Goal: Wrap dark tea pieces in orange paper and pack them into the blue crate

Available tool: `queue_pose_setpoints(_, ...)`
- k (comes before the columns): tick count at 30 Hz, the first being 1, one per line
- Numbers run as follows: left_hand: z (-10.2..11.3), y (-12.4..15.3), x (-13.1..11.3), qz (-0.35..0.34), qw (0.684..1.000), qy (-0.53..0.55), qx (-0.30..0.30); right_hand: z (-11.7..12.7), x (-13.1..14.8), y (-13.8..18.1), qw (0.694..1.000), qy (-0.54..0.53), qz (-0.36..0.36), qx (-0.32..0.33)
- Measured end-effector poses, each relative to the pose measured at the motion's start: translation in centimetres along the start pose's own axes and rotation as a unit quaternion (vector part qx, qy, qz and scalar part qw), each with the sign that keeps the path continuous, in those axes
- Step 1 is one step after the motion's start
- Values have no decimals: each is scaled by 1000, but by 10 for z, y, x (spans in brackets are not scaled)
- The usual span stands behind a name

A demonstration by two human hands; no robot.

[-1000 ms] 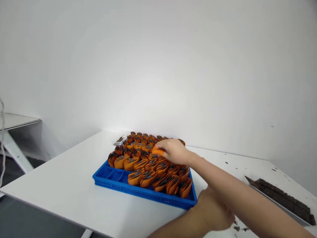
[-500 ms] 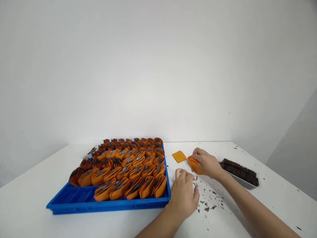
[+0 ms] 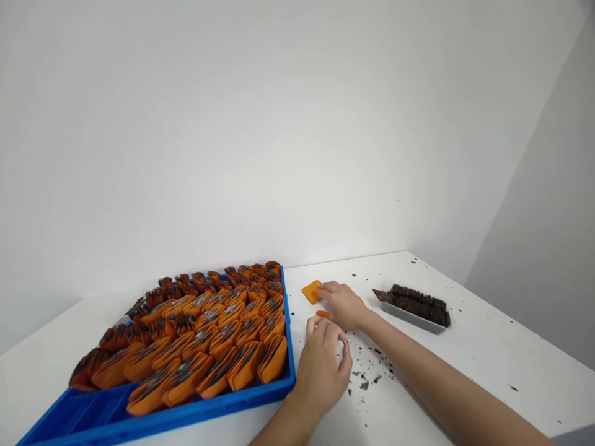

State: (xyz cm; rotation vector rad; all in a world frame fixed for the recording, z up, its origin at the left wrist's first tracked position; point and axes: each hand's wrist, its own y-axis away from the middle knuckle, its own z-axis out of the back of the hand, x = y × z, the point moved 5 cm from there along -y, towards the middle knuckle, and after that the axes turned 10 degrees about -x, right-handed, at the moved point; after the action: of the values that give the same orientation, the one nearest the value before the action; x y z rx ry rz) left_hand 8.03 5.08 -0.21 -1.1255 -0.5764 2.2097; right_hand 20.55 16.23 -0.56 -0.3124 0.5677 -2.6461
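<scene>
A blue tray on the white table holds several rows of folded orange pouches with dark filling. Just right of the tray, a flat orange square pouch lies on the table. My right hand rests palm down beside it, fingers touching its edge, and a sliver of orange shows under the hand. My left hand hovers in front of the tray's right end, fingers curled loosely, with nothing visible in it.
A white dish of dark brown blocks stands at the right, near the table's far corner. Dark crumbs are scattered on the table by my hands. A white wall rises behind the table.
My right hand carried orange pouches from the tray to the table on its right and now lies flat over them. The view has swung to the right.
</scene>
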Motion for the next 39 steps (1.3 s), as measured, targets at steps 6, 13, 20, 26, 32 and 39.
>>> queue_pose_setpoints(6, 0, 0, -4, -23, 1000, 12, 12, -6, -15, -41, 996, 14, 37, 79)
queue_pose_setpoints(13, 9, 2, -8, -38, 999, 22, -18, 15, 3, -29, 997, -51, 45, 39)
queue_pose_setpoints(20, 47, 2, -21, -95, 959, -20, -265, 72, 20, 25, 918, -396, 38, -1)
queue_pose_setpoints(26, 57, -6, -11, -38, 958, 12, -284, 69, 25, 50, 788, -614, 11, 49)
queue_pose_setpoints(32, 42, -9, -14, -80, 979, 132, -135, 67, 22, 55, 835, -542, 12, 95)
queue_pose_setpoints(39, 41, -11, -5, -39, 978, 159, -132, 110, -35, 57, 942, -329, -41, -51)
